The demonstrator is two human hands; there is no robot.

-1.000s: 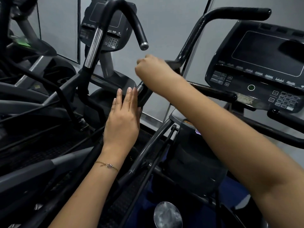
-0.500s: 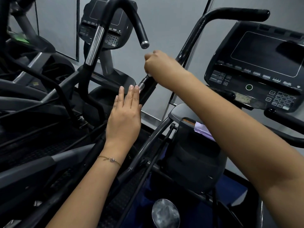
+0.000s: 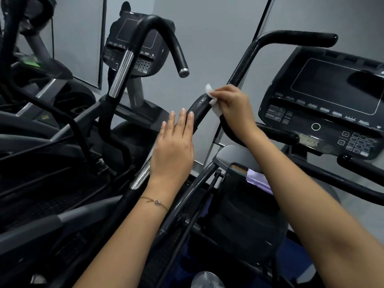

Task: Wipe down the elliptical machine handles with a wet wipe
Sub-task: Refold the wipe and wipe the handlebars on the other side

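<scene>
Since the earlier frame my right hand (image 3: 232,109) has rolled over at centre frame, so the wet wipe (image 3: 214,102) it was hiding now shows white against the black handle (image 3: 199,110). My left hand (image 3: 174,146) is about where it was, just below and to the left, fingers straight and close together, laid flat against the lower stretch of that same bar and gripping nothing.

My right-hand fingers (image 3: 220,94) are curled and pinching the wipe, one corner sticking up loose above them.

I judge the wipe limp, light and damp: it will bunch or slip unless I keep it folded under the fingertips and wrap it round the tube. The handle looks rigid and smooth, probably slick once wet, so bracing low suits it.
</scene>
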